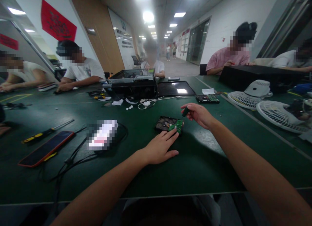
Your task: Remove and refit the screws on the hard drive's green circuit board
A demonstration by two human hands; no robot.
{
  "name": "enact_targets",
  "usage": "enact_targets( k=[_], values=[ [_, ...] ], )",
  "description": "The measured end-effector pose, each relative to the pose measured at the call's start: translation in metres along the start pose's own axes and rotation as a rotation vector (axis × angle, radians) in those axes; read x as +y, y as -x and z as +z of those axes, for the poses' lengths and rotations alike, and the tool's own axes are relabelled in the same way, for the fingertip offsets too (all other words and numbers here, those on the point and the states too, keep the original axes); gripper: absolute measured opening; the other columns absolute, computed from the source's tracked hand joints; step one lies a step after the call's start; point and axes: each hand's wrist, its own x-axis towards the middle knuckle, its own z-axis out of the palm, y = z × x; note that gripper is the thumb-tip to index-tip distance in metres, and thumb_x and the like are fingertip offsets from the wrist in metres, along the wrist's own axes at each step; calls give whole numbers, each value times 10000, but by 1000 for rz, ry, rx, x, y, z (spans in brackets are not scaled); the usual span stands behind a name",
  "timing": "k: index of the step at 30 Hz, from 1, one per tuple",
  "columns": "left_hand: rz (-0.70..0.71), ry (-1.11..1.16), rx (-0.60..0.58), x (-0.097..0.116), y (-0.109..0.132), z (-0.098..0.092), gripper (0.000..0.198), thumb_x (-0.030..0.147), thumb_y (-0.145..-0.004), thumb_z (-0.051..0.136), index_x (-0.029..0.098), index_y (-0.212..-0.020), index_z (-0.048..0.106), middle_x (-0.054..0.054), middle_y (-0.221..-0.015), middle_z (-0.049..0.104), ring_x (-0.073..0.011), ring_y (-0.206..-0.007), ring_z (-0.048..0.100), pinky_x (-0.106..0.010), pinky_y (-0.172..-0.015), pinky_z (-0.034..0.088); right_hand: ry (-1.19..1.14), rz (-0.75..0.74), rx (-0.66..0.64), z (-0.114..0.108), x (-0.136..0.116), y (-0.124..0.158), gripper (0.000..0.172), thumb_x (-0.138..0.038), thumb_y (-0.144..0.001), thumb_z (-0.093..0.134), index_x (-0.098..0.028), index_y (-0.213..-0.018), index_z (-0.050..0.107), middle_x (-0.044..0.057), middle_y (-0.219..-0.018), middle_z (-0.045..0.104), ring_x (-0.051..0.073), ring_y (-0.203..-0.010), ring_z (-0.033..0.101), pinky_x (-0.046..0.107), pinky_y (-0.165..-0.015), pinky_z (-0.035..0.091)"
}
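A black hard drive with a green circuit board [165,122] lies on the green table [136,174] in front of me. My left hand [162,144] rests palm down at its near edge, fingers spread, with fingertips touching the board. My right hand [196,115] pinches a dark-handled screwdriver [186,111] above the drive's right side. The tool's thin shaft points down at the board's back right corner; whether its tip touches is too small to tell.
On the left lie a yellow-black screwdriver [40,135], an orange-edged phone [47,148] and black cables [73,159]. An open computer case [131,84], a dark panel [175,88] and another circuit-board part [208,99] are farther back. White fan grilles [246,98] stand right. Several people sit around.
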Motion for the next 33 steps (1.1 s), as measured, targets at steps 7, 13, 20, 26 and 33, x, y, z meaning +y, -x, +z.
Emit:
enact_targets(
  k=[7,13,20,26,33],
  values=[
    [3,-5,-6,1,0,-2,790,623,-1051,449,161,-1666,267,-138,-1751,201,-356,-1515,355,-463,-1222,333,-48,-3,-1,0,4,-1,213,-393,-873,683,-189,-925,714,54,-870,709,152,-620,586,285,-517,397],
    [4,5,2,-1,1,-1,790,639,-1051,437,203,-1678,234,-118,-1757,186,-353,-1521,349,-481,-1211,344,-80,22,-19,-6,5,-2,214,-394,-893,612,-200,-949,685,108,-1075,762,161,-631,577,298,-518,391],
    [4,5,1,0,0,-1,776,622,-1052,446,201,-1673,246,-121,-1756,191,-353,-1520,349,-474,-1220,330,-105,46,-36,-4,4,-2,307,-471,-950,587,-198,-1024,706,76,-984,730,130,-583,494,268,-475,329],
    [-1,3,-8,1,0,-2,785,626,-1053,438,184,-1672,245,-120,-1758,185,-355,-1519,345,-465,-1228,319,-172,6,-6,-1,10,-4,304,-468,-918,701,-210,-1078,692,44,-986,692,128,-637,603,270,-524,449],
    [2,4,-8,1,1,-3,779,619,-1055,436,185,-1672,243,-118,-1758,186,-356,-1521,346,-463,-1237,307,198,-171,110,-3,26,-9,446,-368,-827,808,-221,-1214,642,70,-1122,709,125,-639,625,277,-513,470]
  ],
)
